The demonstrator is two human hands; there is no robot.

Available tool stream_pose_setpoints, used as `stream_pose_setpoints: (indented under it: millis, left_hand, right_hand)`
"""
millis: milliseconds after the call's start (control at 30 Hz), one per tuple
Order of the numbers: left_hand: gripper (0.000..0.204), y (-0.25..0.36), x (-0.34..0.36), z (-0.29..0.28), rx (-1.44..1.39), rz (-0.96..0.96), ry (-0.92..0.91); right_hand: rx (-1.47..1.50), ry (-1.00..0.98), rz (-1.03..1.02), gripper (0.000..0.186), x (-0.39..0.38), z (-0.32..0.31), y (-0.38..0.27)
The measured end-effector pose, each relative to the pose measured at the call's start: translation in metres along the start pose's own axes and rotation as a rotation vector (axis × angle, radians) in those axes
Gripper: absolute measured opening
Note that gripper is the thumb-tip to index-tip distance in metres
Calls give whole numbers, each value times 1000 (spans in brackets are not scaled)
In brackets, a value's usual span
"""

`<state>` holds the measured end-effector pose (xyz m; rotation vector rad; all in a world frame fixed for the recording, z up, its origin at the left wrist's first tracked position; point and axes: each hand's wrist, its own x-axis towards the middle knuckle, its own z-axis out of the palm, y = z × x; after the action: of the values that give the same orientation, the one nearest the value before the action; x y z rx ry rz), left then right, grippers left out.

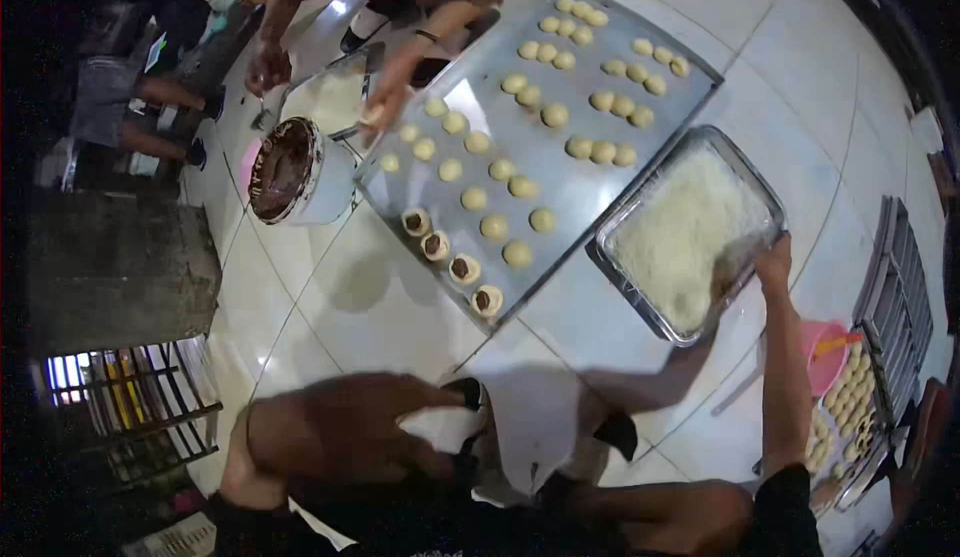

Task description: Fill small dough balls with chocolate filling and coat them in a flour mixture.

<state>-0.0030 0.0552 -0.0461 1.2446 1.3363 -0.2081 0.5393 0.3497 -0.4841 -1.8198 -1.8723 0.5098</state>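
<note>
At the right, my right hand [775,262] grips the rim of a metal baking tray [750,162] holding a pale, shredded or crumbly layer [685,232]. My left forearm [245,472] shows beside my bent leg at the lower left; its fingers cannot be made out. Ahead of me lies a large metal sheet [590,207] with rows of round dough balls [555,115]. Several dough pieces along its near left edge are opened, with dark brown filling [487,302] on them.
Across from me, a person's hand [268,69] holds a spoon [262,117] near a bucket of dark brown filling [325,182]; the other hand [385,97] reaches over the sheet. A second pale-filled tray [330,97] sits behind. A pink container [825,352] and more dough [850,397] are at right.
</note>
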Motion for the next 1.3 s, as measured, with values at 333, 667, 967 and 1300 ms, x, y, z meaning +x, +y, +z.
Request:
stream_pose_setpoints:
  millis: [333, 667, 967, 1300]
  left_hand:
    - [30, -193, 176, -3, 655, 6, 172]
    - [30, -219, 219, 74, 534, -244, 583]
    - [21, -306, 242, 94, -230, 346, 889]
    - [39, -115, 195, 30, -1423, 682, 596]
  right_hand:
    - [57, -226, 176, 50, -85, -8, -168]
    - [557, -63, -13, 55, -109, -96, -302]
    - [399, -426, -157, 30, -116, -49, -314]
    - [170, -177, -180, 31, -161, 10, -278]
